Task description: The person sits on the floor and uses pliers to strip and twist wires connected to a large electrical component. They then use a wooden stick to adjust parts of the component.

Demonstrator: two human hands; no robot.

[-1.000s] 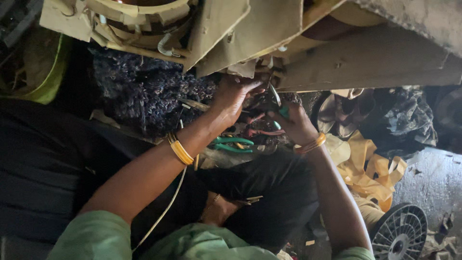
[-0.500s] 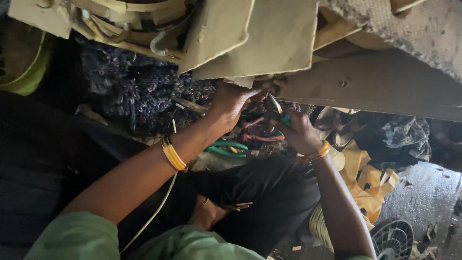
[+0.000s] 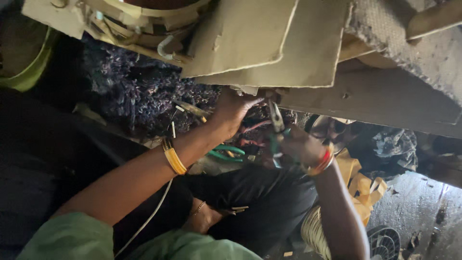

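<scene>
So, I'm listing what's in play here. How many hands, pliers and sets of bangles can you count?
Hands: 2, left hand up at the pale board, right hand gripping the tool
Pliers in hand: 1, green-handled pliers
Spare green-handled tool lying below: 1
Bangle sets: 2, yellow bangles, orange-red bangles
Total: 6

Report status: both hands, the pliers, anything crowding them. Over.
Left hand up against the tan panel edge. Right hand gripping green-handled pliers, jaws pointing up. Tangled wires and a second pair of green-handled pliers lie close beneath.
</scene>
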